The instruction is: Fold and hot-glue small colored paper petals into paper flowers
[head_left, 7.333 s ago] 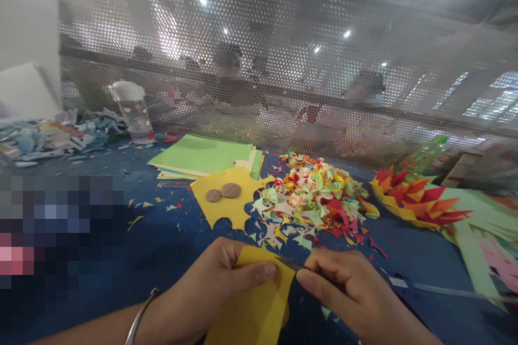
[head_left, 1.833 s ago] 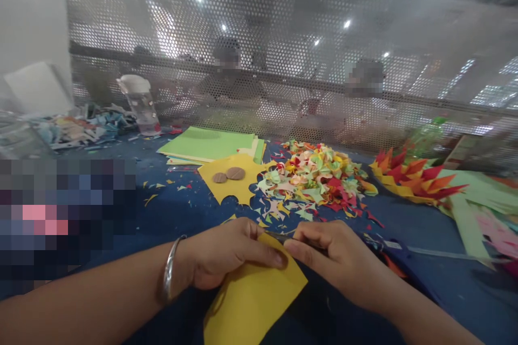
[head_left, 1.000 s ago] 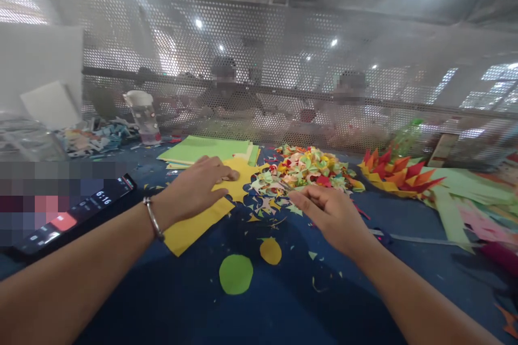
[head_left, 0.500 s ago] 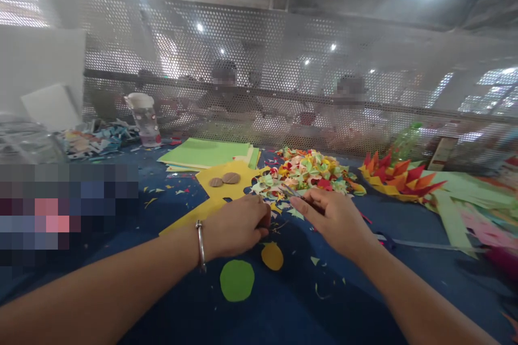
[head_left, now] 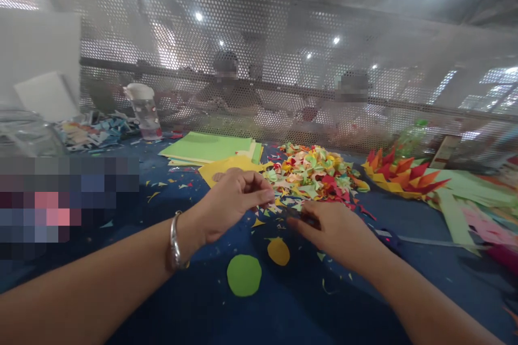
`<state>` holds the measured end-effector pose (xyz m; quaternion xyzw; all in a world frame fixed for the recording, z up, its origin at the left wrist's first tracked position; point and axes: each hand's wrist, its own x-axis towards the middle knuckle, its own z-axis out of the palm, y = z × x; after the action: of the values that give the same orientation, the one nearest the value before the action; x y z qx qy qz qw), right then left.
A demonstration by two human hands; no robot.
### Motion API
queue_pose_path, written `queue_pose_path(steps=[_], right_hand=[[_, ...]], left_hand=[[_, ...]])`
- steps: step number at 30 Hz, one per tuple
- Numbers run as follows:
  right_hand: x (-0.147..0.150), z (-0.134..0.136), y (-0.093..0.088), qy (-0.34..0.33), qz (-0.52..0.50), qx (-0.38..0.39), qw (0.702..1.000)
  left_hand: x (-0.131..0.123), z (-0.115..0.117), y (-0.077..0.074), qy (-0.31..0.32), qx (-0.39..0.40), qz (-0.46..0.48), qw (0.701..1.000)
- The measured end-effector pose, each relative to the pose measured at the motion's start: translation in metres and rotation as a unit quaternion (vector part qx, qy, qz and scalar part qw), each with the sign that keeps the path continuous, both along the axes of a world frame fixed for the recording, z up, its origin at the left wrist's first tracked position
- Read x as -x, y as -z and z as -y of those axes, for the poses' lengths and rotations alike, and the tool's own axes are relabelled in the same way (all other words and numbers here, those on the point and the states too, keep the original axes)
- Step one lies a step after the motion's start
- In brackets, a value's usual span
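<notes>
My left hand (head_left: pixel 237 199), a metal bangle on its wrist, hovers above the blue table cover with thumb and forefinger pinched; what they hold is too small to make out. My right hand (head_left: pixel 334 229) rests low on the cover, fingers closed around small scissors (head_left: pixel 298 219) whose dark tip shows at the fingertips. Just in front of both hands lie a yellow paper circle (head_left: pixel 278 251) and a larger green paper circle (head_left: pixel 244 275). A cut yellow sheet (head_left: pixel 220 168) lies behind my left hand.
A heap of small colourful paper pieces (head_left: pixel 313 172) sits beyond my hands, with a stack of green sheets (head_left: pixel 206 146) to its left and red-orange folded spikes (head_left: pixel 400 175) to its right. A lidded bottle (head_left: pixel 143 110) stands back left. People sit behind the perforated metal screen (head_left: pixel 283 64).
The yellow sheet I was cutting now lies at the back. Two paper circles lie on the cover. My left hand has risen into a pinch, and my right hand has dropped to the cover.
</notes>
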<state>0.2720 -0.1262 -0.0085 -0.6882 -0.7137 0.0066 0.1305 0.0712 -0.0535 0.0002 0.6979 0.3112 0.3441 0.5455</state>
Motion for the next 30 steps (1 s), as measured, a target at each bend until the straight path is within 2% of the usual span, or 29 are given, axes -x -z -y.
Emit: queue_pose_path(steps=[3, 6, 9, 12, 14, 16, 19, 21, 24, 30], right_hand=[[0.008, 0.003, 0.003, 0.008, 0.031, 0.017, 0.999], [0.013, 0.006, 0.005, 0.016, 0.07, 0.023, 0.997], [0.017, 0.009, 0.003, 0.018, 0.114, 0.029, 0.993], [0.021, 0.013, 0.001, 0.02, 0.141, 0.023, 0.99], [0.022, 0.016, 0.0, 0.009, 0.15, -0.012, 0.989], [0.021, 0.018, 0.0, -0.02, 0.14, -0.097, 0.985], [0.019, 0.019, 0.003, -0.082, 0.11, -0.251, 0.958], [0.019, 0.018, 0.005, -0.119, 0.104, -0.307, 0.938], [0.02, 0.016, 0.006, -0.153, 0.103, -0.328, 0.926], [0.019, 0.017, 0.006, -0.167, 0.096, -0.322, 0.927]], left_hand=[[-0.006, 0.005, 0.006, -0.005, 0.108, 0.05, 0.993], [-0.008, 0.007, 0.008, -0.008, 0.17, 0.085, 0.982], [-0.007, 0.007, 0.009, -0.009, 0.188, 0.098, 0.977], [-0.007, 0.007, 0.011, -0.029, 0.168, 0.096, 0.981], [-0.007, 0.007, 0.012, -0.049, 0.153, 0.098, 0.982], [-0.007, 0.008, 0.013, -0.058, 0.15, 0.103, 0.982], [-0.009, 0.011, 0.012, -0.05, 0.169, 0.104, 0.979], [-0.01, 0.016, 0.01, -0.038, 0.19, 0.1, 0.976], [-0.012, 0.022, 0.008, -0.025, 0.213, 0.1, 0.972], [-0.013, 0.028, 0.006, -0.017, 0.224, 0.101, 0.969]])
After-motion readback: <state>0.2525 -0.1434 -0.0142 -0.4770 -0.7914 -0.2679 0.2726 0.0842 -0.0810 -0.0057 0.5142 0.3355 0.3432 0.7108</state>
